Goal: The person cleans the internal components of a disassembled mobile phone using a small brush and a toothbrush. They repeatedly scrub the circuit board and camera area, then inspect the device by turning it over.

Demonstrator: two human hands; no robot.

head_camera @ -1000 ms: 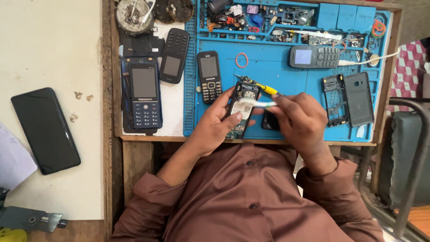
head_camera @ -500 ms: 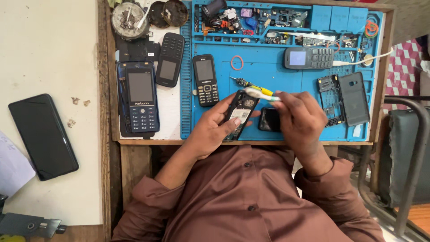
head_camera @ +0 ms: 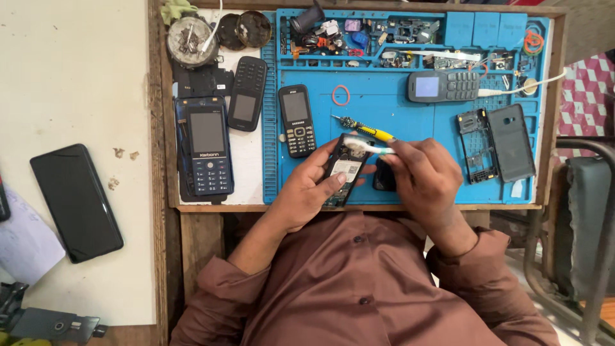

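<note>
My left hand point(head_camera: 312, 191) grips an opened black keypad phone point(head_camera: 346, 168), back side up with its inner board showing, just above the blue work mat point(head_camera: 384, 109). My right hand point(head_camera: 419, 176) holds a white brush point(head_camera: 370, 148) whose head rests on the top end of that phone. A yellow-handled screwdriver point(head_camera: 365, 129) lies on the mat just beyond the phone. A small dark part point(head_camera: 383, 177) sits under my right hand.
Several keypad phones lie about: a black one point(head_camera: 298, 120), a blue-edged one point(head_camera: 208, 150), a dark one point(head_camera: 246, 93), a grey one point(head_camera: 445, 86). A phone frame point(head_camera: 476, 147) and back cover point(head_camera: 511, 142) lie right. A smartphone point(head_camera: 75, 201) rests on the white table.
The view shifted slightly. The brush in my right hand has moved along the top end of the opened phone; my left hand keeps the phone in the same place.
</note>
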